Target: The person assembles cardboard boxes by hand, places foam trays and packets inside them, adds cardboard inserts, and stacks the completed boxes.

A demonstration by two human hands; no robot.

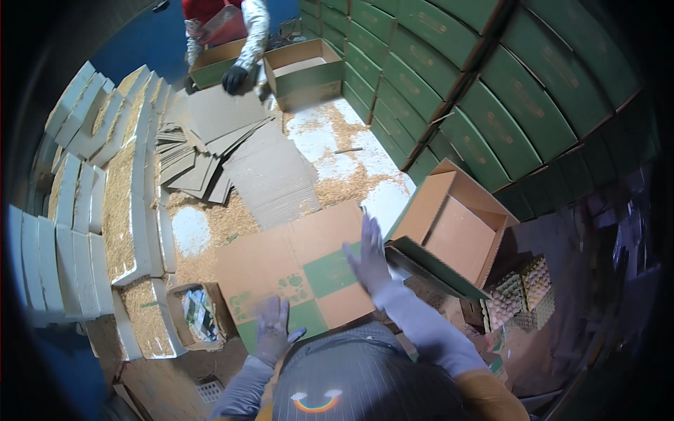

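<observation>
A flattened cardboard box [274, 259], brown with green printed panels, lies on the work surface right in front of me. My left hand [272, 331], in a pale glove, rests on its near edge with the fingers spread. At the right side of the same box is my right hand [368, 261], also gloved, fingers stretched out and slightly blurred by motion. Whether it touches the board or hovers just over it, I cannot tell. An assembled open carton [460, 224], brown inside and green outside, stands tilted to the right of my right hand.
Flat grey cardboard sheets [263, 168] lie beyond the box, amid sawdust-like shavings [337, 193]. White foam boxes [151, 210] are stacked left; green cartons [414, 81] form a wall right. Egg trays [516, 302] sit low right. A co-worker's black-gloved hand [235, 78] is near another open carton [305, 74].
</observation>
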